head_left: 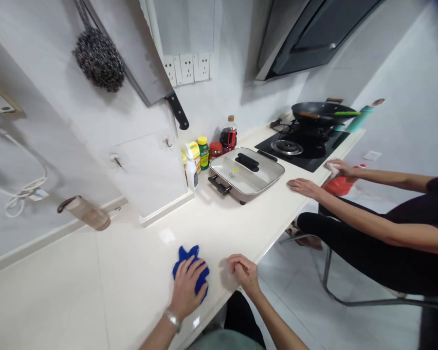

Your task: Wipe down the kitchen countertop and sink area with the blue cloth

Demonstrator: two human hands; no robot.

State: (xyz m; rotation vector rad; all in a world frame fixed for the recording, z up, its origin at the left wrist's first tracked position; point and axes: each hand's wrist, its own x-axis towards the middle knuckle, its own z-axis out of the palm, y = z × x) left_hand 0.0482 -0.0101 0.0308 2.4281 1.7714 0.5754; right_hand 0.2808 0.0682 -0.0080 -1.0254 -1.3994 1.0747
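A bunched blue cloth (pixel 201 278) lies on the white countertop (pixel 138 287) near its front edge. My left hand (pixel 190 282) presses down on it from above, with the fingers curved over the cloth and a bracelet at the wrist. To the right, my right hand (pixel 245 272) hovers just over the counter's edge. Its fingers are loosely curled together, and nothing shows in them. Beyond both hands stands a rectangular electric pan (pixel 246 172) with a glass lid and black handles.
A spray bottle (pixel 191 170), a green jar (pixel 203 153) and a dark sauce bottle (pixel 229 135) stand by the wall. A wok (pixel 323 112) sits on the black cooktop (pixel 288 148). At right, another person's hand (pixel 303 186) rests on the counter. A cleaver (pixel 146 63) hangs at upper left.
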